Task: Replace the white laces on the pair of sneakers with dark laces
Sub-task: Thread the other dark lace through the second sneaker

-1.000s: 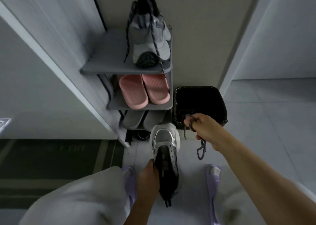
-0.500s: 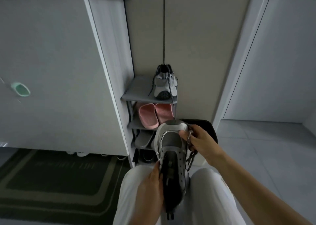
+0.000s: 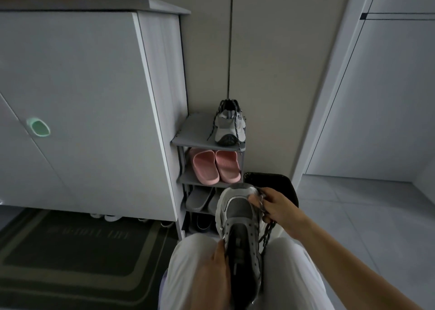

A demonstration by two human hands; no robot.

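Sneaker (image 3: 239, 215), grey mesh with a white rubber toe, is held between the knees (image 3: 195, 251), just before the shoe rack (image 3: 202, 183). The left hand (image 3: 217, 271) grips its side; the right hand (image 3: 276, 206) clutches a speckled dark lace (image 3: 267, 233) against its toe. Smooth tile (image 3: 353, 215) lies open right of the rack; its top shelf (image 3: 193, 131) carries the second sneaker (image 3: 229, 127), dark-laced.

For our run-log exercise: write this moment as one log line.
left hand holds sneaker | right hand pinches dark lace beside its toe | second sneaker on top shelf, dark-laced
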